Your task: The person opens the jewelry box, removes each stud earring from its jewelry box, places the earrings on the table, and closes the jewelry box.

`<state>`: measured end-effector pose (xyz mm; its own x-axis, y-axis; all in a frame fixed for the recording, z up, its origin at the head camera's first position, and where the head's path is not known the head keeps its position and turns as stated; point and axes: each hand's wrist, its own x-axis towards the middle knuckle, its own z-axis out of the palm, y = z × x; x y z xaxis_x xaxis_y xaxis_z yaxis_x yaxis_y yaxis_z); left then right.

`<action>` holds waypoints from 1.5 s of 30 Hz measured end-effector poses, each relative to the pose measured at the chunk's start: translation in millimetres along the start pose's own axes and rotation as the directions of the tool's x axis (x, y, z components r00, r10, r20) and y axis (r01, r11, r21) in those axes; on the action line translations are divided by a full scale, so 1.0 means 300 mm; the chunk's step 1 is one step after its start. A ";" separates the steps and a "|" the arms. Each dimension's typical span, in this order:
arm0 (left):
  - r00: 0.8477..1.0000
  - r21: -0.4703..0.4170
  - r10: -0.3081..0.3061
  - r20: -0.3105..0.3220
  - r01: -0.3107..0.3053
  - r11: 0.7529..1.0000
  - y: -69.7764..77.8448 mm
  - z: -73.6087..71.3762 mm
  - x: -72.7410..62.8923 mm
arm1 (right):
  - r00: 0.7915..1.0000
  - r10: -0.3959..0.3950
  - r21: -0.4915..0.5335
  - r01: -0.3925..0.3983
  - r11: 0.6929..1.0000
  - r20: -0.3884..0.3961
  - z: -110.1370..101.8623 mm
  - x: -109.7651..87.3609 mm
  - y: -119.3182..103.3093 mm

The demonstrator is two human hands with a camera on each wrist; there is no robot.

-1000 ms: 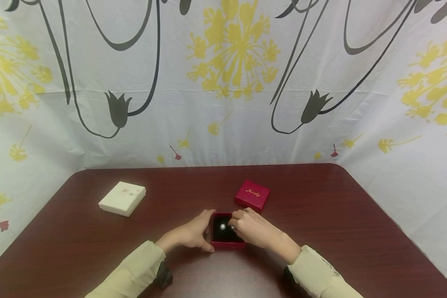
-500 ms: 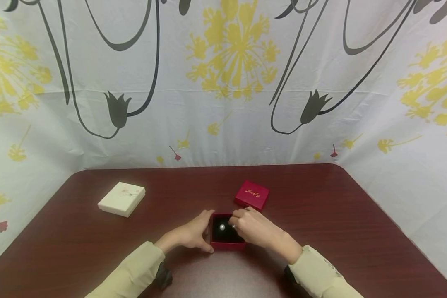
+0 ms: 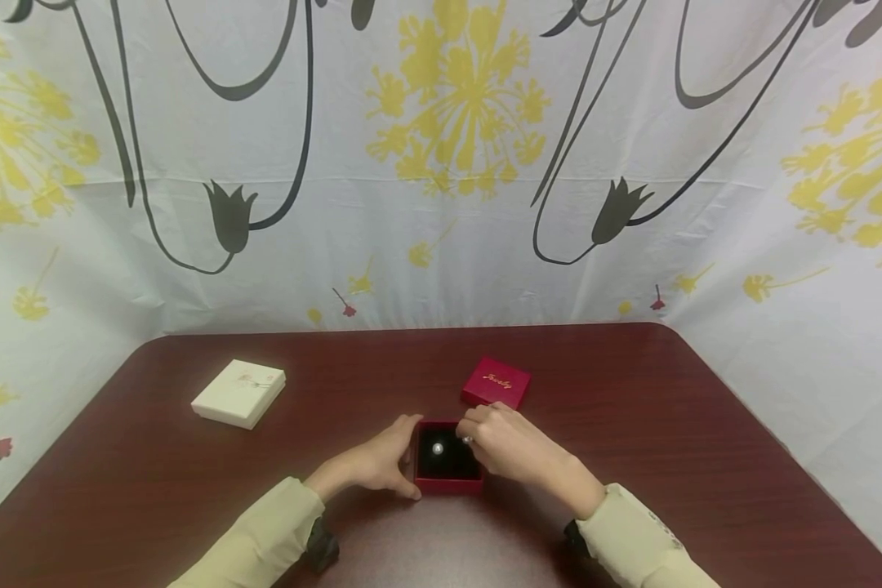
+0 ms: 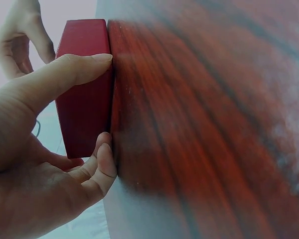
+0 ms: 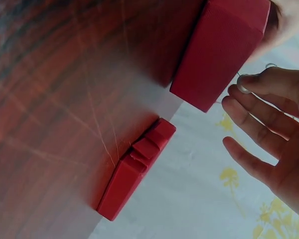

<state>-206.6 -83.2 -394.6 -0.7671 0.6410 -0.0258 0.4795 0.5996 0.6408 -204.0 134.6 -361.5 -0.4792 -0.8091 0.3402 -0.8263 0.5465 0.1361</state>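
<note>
A small red jewelry box (image 3: 449,485) sits lidless on the table, with a black lining (image 3: 452,465) inside. One white pearl (image 3: 438,448) shows on the lining. My left hand (image 3: 382,457) grips the box from its left side; in the left wrist view its thumb lies across the red wall and its other fingers curl round the opposite side. At the box's right edge, my right hand (image 3: 510,441) pinches a pearl earring (image 5: 244,83) between thumb and fingertips, a thin wire showing beside the pearl. The earring also shows in the head view, just under the fingers.
The red lid (image 3: 496,381) with gold lettering lies behind the box, close to the right hand. A white box (image 3: 239,394) with a floral print stands at the back left of the dark wooden table (image 3: 353,367). Patterned cloth (image 3: 470,269) hangs behind and at both sides.
My right hand has shifted slightly up and to the right with the earring, whose pearl now shows more plainly over the box's right side. The left hand stays on the box.
</note>
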 end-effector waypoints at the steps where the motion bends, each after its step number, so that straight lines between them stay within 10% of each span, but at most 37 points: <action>1: 1.000 0.002 -0.002 0.000 0.002 1.000 0.001 -0.001 0.000 | 1.000 0.006 0.008 -0.006 1.000 -0.002 -0.004 -0.001 0.002; 45: 1.000 -0.014 0.009 0.003 -0.009 1.000 0.006 0.000 -0.002 | 0.963 0.250 0.099 -0.259 0.961 0.100 -0.004 -0.122 0.184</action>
<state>-205.2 -82.5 -393.3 -0.7615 0.6478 -0.0226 0.4803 0.5874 0.6514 -231.7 194.5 -365.3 -0.6973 -0.6645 0.2687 -0.6989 0.7135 -0.0493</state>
